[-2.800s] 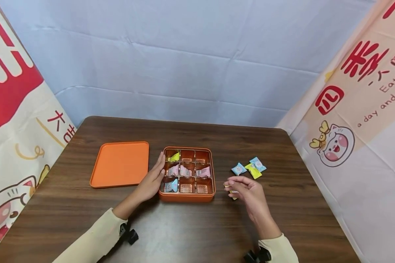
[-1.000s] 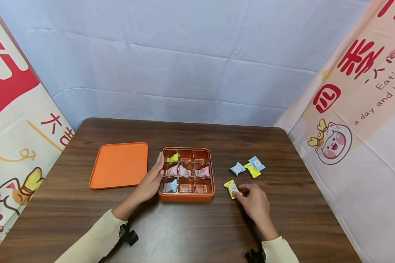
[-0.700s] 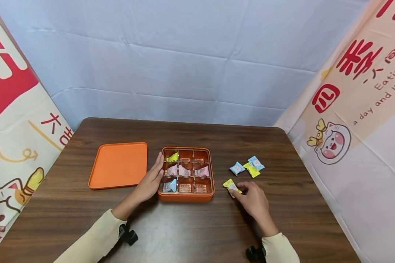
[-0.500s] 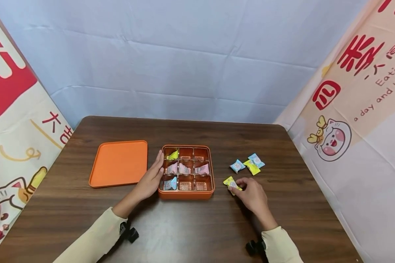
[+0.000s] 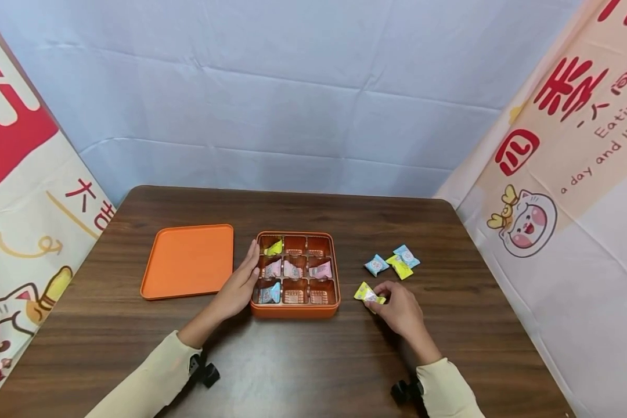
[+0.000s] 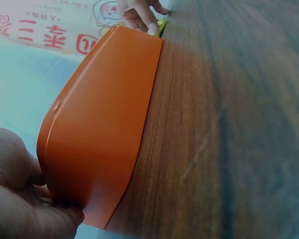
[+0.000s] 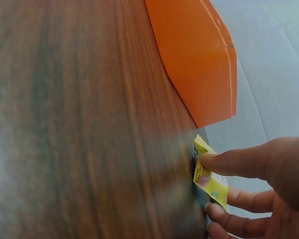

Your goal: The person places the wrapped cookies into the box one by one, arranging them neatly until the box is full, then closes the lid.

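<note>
My right hand [image 5: 403, 307] pinches a yellow wrapped candy [image 5: 366, 292] by its near right end, to the right of the box. In the right wrist view the thumb lies on the yellow wrapper, with the fingers behind it. An orange box [image 5: 295, 312] with nine compartments stands mid-table. My left hand [image 5: 237, 290] rests along its left wall, fingers straight. Inside, a yellow candy [image 5: 274, 248] sits back left, pink candies [image 5: 292, 270] fill the middle row, and a blue candy [image 5: 270, 294] is front left. The other compartments hold no candy.
Two blue candies [image 5: 377, 265] and another yellow candy [image 5: 399, 267] lie in a group beyond my right hand. The flat orange lid [image 5: 188, 261] lies left of the box on the brown table [image 5: 292, 371]. A pale cloth [image 5: 271, 116] hangs behind.
My right hand has come down from above the yellow candy to its near right side and pinches it; the candy has turned slightly. The left hand stays at the box.
</note>
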### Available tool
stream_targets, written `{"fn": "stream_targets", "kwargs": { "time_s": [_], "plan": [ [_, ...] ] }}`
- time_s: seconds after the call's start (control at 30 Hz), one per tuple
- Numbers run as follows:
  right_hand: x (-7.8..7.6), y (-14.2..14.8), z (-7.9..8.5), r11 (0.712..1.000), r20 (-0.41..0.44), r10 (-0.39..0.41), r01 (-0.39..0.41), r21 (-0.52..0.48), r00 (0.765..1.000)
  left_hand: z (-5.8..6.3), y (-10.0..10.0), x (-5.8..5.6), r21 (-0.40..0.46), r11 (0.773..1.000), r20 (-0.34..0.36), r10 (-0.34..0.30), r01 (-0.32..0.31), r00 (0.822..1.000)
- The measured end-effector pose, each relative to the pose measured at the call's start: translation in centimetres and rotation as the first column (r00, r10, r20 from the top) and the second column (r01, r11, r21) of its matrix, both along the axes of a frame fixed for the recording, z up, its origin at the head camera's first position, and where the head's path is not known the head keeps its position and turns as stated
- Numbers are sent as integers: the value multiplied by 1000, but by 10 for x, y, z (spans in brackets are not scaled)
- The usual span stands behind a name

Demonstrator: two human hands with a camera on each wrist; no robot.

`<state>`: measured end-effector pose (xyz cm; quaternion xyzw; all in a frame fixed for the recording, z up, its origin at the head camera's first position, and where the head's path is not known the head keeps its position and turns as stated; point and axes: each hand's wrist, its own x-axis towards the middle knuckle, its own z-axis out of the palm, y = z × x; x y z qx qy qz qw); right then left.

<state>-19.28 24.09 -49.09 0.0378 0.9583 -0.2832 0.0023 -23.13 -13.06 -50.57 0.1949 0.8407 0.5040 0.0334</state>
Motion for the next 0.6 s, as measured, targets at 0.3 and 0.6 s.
{"fn": "stream_targets", "kwargs": {
  "time_s": [0.3, 0.6],
  "plan": [
    [1, -1, 1, 996, -28, -26, 23, -85, 999, 1, 0, 0, -2, 1000, -1, 2, -2, 1000],
    [1, 2, -3, 987, -64, -45, 35, -155, 997, -1, -1, 0, -4, 1000, -7, 6, -6, 1000]
  ]
}}
